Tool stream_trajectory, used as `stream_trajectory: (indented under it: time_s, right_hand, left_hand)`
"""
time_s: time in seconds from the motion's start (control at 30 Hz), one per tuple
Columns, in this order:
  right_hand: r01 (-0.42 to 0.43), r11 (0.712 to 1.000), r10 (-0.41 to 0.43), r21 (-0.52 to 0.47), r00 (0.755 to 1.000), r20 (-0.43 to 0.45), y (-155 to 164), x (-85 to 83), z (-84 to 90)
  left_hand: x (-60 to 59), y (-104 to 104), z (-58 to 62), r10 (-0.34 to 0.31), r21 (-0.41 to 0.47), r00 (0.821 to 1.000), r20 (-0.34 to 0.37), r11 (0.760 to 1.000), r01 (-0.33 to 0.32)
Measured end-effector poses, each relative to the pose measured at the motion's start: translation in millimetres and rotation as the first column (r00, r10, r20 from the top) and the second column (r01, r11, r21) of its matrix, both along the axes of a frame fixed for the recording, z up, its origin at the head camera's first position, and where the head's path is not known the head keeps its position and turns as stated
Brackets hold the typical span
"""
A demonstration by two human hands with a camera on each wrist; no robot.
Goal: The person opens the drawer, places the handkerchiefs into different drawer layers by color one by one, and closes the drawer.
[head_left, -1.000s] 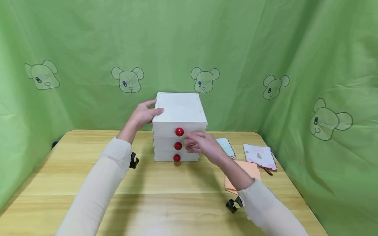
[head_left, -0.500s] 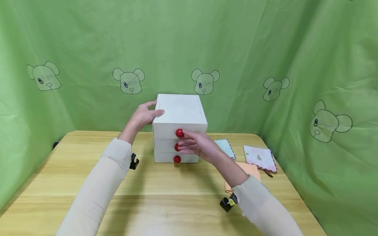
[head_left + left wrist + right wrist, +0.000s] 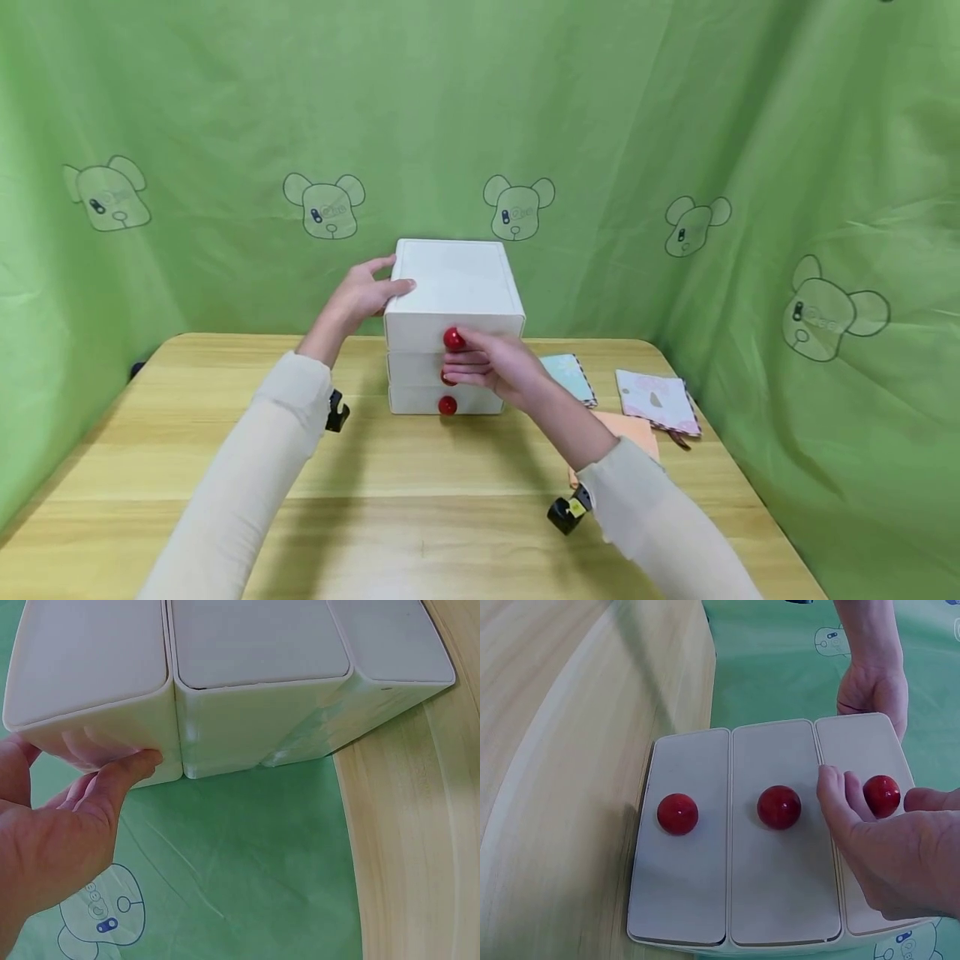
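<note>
Left of centre in the head view: left hand [image 3: 358, 297] rests against the upper left edge of the white drawer unit [image 3: 453, 287], thumb on top, fingers straight along the side wall. Left wrist view confirms it: fingertips [image 3: 139, 761] pressed flat to the unit's back corner, not curled round anything.

Centre of the frame: the drawer unit stands upright on the wooden table [image 3: 187, 467], near its far edge, three drawers stacked, all closed flush. Each drawer carries a red knob. Top knob [image 3: 453, 338] shows in full; middle knob [image 3: 447, 378] is half hidden behind fingers; bottom knob [image 3: 447, 405] is clear.

Just right of centre: right hand [image 3: 495, 369] sits at the drawer fronts, fingers loosely bent, thumb and forefinger either side of the top knob [image 3: 882, 796]. Whether they actually pinch it, cannot tell; the right wrist view shows a slight gap.

Right part of the frame: a pale blue patterned cloth [image 3: 572, 377], an orange cloth [image 3: 633, 431] and a pink-white patterned cloth [image 3: 658, 402] lie flat on the table.
</note>
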State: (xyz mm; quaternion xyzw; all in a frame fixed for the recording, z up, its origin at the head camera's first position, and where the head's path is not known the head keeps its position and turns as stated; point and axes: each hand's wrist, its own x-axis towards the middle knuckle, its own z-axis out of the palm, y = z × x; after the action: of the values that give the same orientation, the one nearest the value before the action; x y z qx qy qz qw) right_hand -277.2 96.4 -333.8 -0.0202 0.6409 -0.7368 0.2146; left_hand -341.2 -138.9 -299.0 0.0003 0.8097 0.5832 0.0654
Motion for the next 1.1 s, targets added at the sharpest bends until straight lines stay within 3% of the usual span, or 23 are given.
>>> stream_trajectory:
  time_s: [0.47, 1.1]
  right_hand:
    - [0.089, 0.995, -0.088, -0.044, 0.996, 0.025, -2, -2.1, -1.3]
    - [0.038, 0.999, -0.038, -0.038, 0.999, 0.006, 2, 10.8, -3.4]
  left_hand:
    - [-2.7, 1, -2.6, -0.004, -0.002, 1.000, -0.008, 1.000, 0.004]
    - [-0.7, -1, -1.7, -0.016, -0.039, 1.000, -0.020, 0.999, 0.015]
